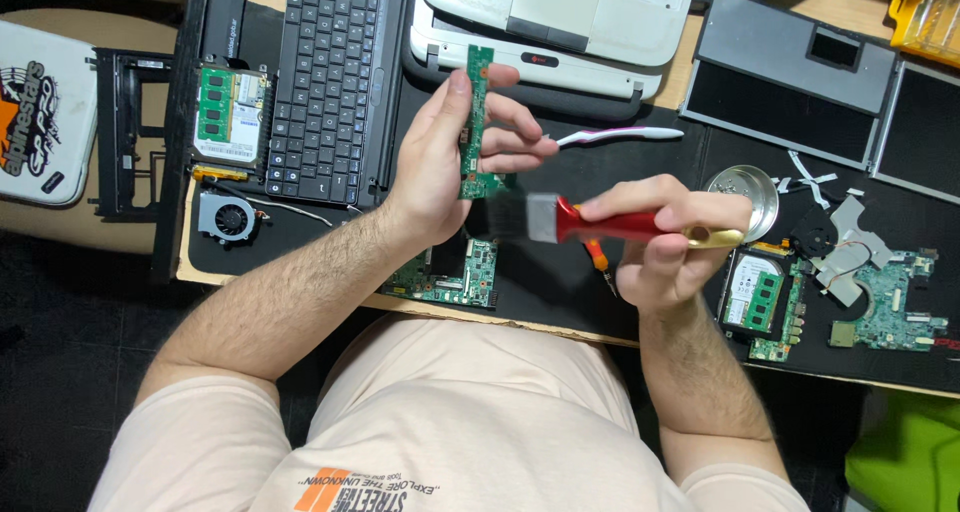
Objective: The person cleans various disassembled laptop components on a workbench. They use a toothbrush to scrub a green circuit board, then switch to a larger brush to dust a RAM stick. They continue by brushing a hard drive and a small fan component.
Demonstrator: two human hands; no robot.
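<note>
Two hands are counted, the left hand [440,162] and the right hand [665,242]. One narrow green circuit strip [476,122] is held in the left, one red-handled brush [600,222] in the right. One toothbrush [620,135] is seen just beyond the right hand. Two cooling fans are counted: one [228,218] left of the left hand, one [818,240] right of the right hand. One keyboard [335,72] lies beyond the left hand. Two larger green boards are counted, one [450,272] below the left hand, one [895,302] far right.

left hand [440,162]: grips narrow green circuit board [475,122] | right hand [670,242]: holds red-handled brush [600,222] against it
</note>
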